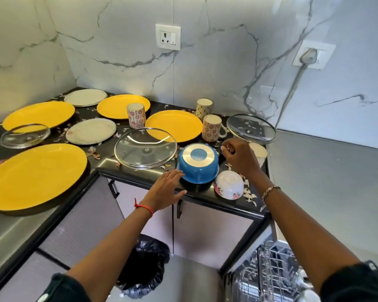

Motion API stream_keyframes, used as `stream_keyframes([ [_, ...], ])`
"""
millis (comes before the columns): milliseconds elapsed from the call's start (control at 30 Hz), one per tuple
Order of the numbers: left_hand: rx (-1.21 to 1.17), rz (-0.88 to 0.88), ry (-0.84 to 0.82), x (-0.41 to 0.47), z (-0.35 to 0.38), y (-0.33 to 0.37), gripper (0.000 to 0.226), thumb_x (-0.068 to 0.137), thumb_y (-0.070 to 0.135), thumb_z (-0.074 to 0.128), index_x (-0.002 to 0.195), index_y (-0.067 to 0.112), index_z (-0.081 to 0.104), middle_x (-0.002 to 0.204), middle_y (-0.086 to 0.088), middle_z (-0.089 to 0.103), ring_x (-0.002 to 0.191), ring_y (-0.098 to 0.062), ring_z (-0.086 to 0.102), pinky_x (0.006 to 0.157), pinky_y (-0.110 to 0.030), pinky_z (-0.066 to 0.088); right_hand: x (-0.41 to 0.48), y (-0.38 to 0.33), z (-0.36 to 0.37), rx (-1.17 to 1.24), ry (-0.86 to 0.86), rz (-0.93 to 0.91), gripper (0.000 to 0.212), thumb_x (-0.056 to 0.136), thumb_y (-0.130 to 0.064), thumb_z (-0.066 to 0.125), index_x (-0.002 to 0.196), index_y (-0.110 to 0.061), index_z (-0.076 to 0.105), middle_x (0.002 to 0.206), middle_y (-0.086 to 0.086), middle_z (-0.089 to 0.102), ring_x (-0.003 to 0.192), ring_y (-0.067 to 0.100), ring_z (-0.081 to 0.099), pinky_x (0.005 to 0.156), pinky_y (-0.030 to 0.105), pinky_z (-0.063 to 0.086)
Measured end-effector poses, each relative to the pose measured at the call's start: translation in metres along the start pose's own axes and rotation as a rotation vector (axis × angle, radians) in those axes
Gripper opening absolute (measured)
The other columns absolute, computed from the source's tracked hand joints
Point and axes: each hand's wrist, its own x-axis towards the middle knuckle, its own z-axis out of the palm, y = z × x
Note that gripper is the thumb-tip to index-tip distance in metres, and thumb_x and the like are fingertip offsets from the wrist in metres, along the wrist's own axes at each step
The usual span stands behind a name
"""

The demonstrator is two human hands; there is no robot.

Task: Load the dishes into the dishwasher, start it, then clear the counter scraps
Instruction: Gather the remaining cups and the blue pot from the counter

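Left grip [165, 191] open beside unlabelled blue pot [198, 165].

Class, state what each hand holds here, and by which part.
Left hand holds nothing, open beside the blue pot. Right hand is curled; any grip cannot be told.

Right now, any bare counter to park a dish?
Bare room: the grey surface right of the far glass lid, and the steel strip in front of the nearest yellow plate. The black counter is crowded with dishes and scraps, tightest around the blue pot.
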Motion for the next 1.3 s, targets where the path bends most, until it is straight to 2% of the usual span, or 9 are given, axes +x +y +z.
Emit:
stream_keyframes([
  [167, -0.047, -0.056, -0.040, 0.000, 0.006, -0.027, 0.059, 0.089, 0.034, 0.061, 0.139, 0.007, 0.042, 0.144, -0.009, 0.042, 0.136, -0.021, 0.035, 0.113, -0.027, 0.022, 0.039, -0.001, 0.016, -0.021, -0.021, 0.014, 0.021, 0.087, -0.017, 0.060, 0.099, -0.001, 0.064, 0.100, 0.014, 0.063, 0.085, 0.026, 0.060, 0.072, 0.041, 0.052],
  [367, -0.056, -0.148, -0.151, 0.017, 0.018, -0.050, 0.068, 0.094, 0.036, 0.052, 0.148, 0.008, 0.023, 0.156, -0.008, 0.021, 0.145, -0.018, 0.015, 0.117, -0.025, 0.007, 0.079, 0.009, 0.038, -0.034, -0.048, 0.004, 0.028, 0.088, -0.015, 0.058, 0.108, 0.003, 0.061, 0.107, 0.019, 0.061, 0.093, 0.032, 0.059, 0.072, 0.032, 0.044],
  [433, -0.072, -0.181, -0.167, 0.025, 0.021, -0.055, 0.070, 0.094, 0.035, 0.051, 0.150, 0.008, 0.019, 0.157, -0.008, 0.017, 0.146, -0.019, 0.012, 0.116, -0.023, 0.004, 0.092, 0.014, 0.045, -0.039, -0.072, 0.016, 0.031, 0.089, -0.015, 0.057, 0.113, 0.004, 0.059, 0.110, 0.020, 0.059, 0.097, 0.032, 0.058, 0.077, 0.035, 0.046],
  [567, -0.060, -0.242, -0.215, 0.036, 0.030, -0.063, 0.076, 0.093, 0.039, 0.049, 0.152, 0.009, 0.010, 0.159, -0.007, 0.009, 0.147, -0.018, 0.006, 0.119, -0.030, 0.003, 0.120, 0.030, 0.061, -0.060, -0.126, 0.018, 0.034, 0.088, -0.015, 0.059, 0.117, 0.004, 0.057, 0.119, 0.020, 0.052, 0.105, 0.033, 0.055, 0.085, 0.035, 0.046],
  [733, -0.022, -0.279, -0.214, 0.041, 0.045, -0.069, 0.079, 0.094, 0.051, 0.042, 0.152, 0.014, 0.004, 0.160, -0.001, 0.004, 0.147, -0.014, 0.002, 0.117, -0.028, -0.002, 0.155, 0.054, 0.083, -0.133, -0.192, 0.076, 0.051, 0.087, -0.019, 0.062, 0.130, 0.001, 0.044, 0.132, 0.020, 0.035, 0.122, 0.034, 0.036, 0.099, 0.038, 0.038],
  [933, 0.067, -0.264, -0.221, 0.044, 0.053, -0.073, 0.080, 0.093, 0.061, 0.033, 0.153, 0.019, 0.002, 0.160, 0.004, -0.004, 0.147, -0.010, 0.000, 0.117, -0.029, 0.003, 0.183, 0.072, 0.104, -0.135, -0.291, 0.151, 0.068, 0.082, -0.026, 0.066, 0.139, -0.008, 0.033, 0.140, 0.018, 0.026, 0.128, 0.035, 0.028, 0.104, 0.041, 0.032],
  [1133, 0.153, -0.234, -0.192, 0.043, 0.057, -0.077, 0.080, 0.091, 0.067, 0.025, 0.153, 0.022, 0.000, 0.159, 0.005, -0.007, 0.147, -0.010, -0.002, 0.118, -0.026, 0.001, 0.195, 0.086, 0.115, -0.110, -0.401, 0.197, 0.077, 0.084, -0.029, 0.064, 0.145, -0.015, 0.021, 0.151, 0.016, 0.012, 0.137, 0.037, 0.016, 0.109, 0.046, 0.027],
  [1300, 0.190, -0.220, -0.182, 0.042, 0.059, -0.077, 0.081, 0.090, 0.069, 0.020, 0.153, 0.022, 0.000, 0.158, 0.006, -0.009, 0.147, -0.010, -0.001, 0.117, -0.026, 0.004, 0.201, 0.091, 0.122, -0.114, -0.414, 0.203, 0.078, 0.084, -0.030, 0.065, 0.145, -0.015, 0.020, 0.149, 0.017, 0.016, 0.135, 0.037, 0.017, 0.106, 0.046, 0.029],
])
